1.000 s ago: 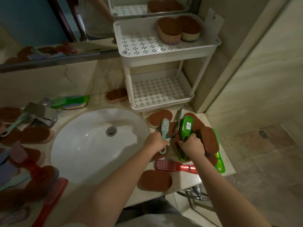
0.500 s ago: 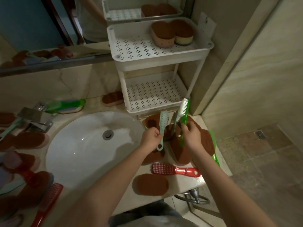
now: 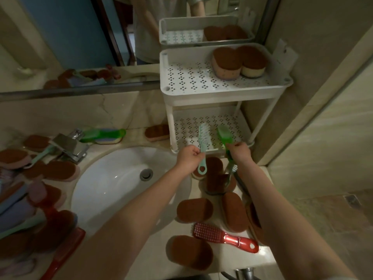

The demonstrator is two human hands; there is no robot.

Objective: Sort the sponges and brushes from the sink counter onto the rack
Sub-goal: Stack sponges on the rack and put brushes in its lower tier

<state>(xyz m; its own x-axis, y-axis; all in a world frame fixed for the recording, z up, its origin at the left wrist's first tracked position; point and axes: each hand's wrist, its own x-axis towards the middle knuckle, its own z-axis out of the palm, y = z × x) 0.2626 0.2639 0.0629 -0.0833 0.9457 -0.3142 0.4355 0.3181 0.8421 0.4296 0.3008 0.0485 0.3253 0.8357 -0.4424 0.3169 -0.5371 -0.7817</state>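
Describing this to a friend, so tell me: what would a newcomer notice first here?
At the centre, the left hand grips a mint brush and the right hand a green brush, both heads over the lower shelf of the white rack. Two brown sponges sit on its top shelf, and more litter the counter beside the sink.

Person, one: left hand [image 3: 188, 158] and right hand [image 3: 239, 152] were bare, forearms likewise uncovered. A pale short-sleeved top [image 3: 153, 27] was seen reflected in mirror [image 3: 60, 37].
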